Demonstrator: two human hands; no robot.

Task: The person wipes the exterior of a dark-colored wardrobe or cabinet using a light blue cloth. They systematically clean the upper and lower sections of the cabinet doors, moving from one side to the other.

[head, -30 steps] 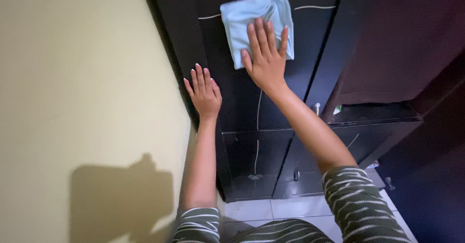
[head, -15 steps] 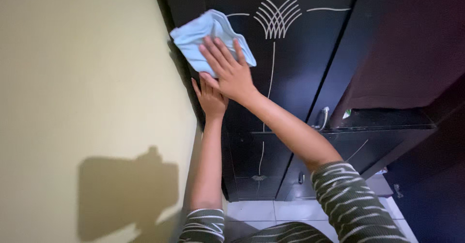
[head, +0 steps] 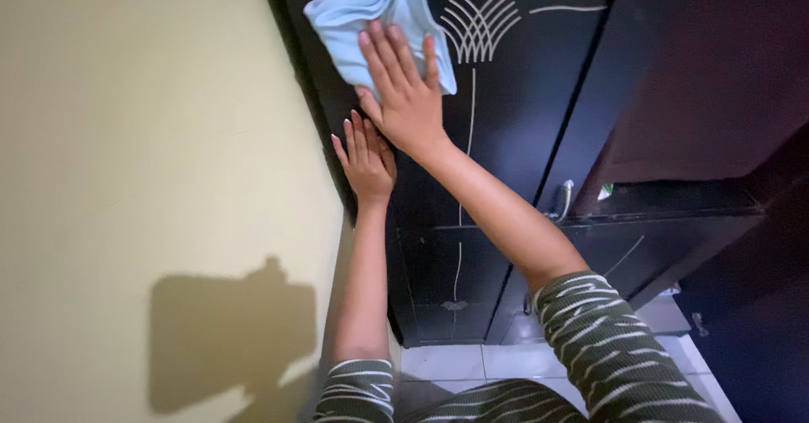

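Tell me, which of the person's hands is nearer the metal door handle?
Left. The left hand rests flat on the dark cabinet, across the door panel from the metal handle. The right hand presses the light blue cloth higher up, farther away.

Light is dim and warm, falling from behind the person: a hard dark shadow (head: 232, 339) lies on the pale yellow painted wall (head: 152, 136). The glossy black wooden wardrobe door (head: 514, 111) shows faint sheen; the right side sinks into murk, slightly soft.
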